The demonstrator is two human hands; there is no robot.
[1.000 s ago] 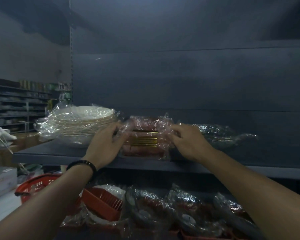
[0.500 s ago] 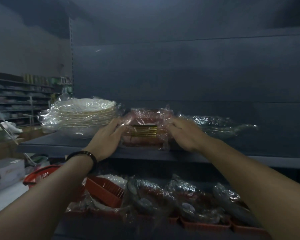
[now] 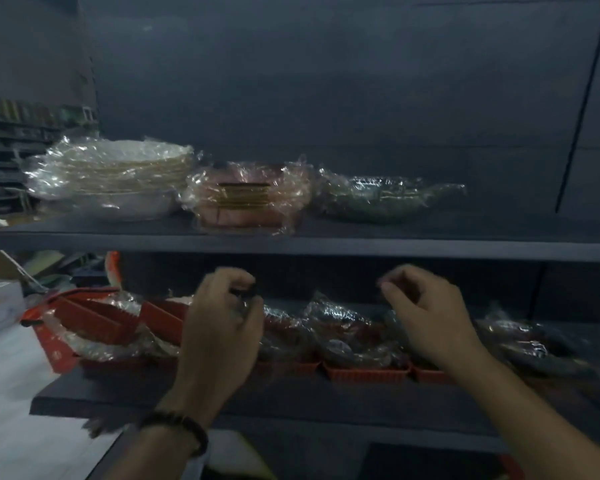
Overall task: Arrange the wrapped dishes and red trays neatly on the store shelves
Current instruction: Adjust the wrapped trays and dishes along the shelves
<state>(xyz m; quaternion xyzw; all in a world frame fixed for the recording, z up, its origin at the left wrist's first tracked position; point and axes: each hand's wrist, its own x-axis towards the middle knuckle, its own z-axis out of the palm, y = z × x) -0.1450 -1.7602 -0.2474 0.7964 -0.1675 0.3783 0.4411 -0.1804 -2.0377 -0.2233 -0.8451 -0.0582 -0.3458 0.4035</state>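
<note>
Plastic wrap everywhere, dim light, some blur.

Upper shelf [image 3: 395,247]: three wrapped packs in a row. White plates [image 3: 108,178] at the left, pink pack [image 3: 245,202] in the middle and touching the plates' wrap, dark pack [image 3: 378,199] on the right, just beside the pink one. All sit flat and no hand is on them.

Lower shelf [image 3: 291,400]: wrapped dishes [image 3: 336,323] lie in a row of red trays [image 3: 368,374] whose long axis runs left to right along the shelf edge. At the left end, loose trays [image 3: 97,317] sit tilted and crooked in their wrap.

Left hand [image 3: 222,327] and right hand [image 3: 430,323] hover in front of this lower row, well apart. Fingers on both are loosely curled, with tips bent in toward the thumbs. Neither holds anything that I can make out.

Key relation: the wrapped dishes lie just beyond and a little below both sets of fingertips. The left hand is nearer the tilted trays, which lie off to its left. The right hand is over the centre-right trays.

Change from half a second back: both hands then flanked the pink pack on the upper shelf. They have since let go and dropped to the lower level, and the pack stays where it was placed.

Judgement: the upper row is done for now, and tidying the lower row looks to be next.
</note>
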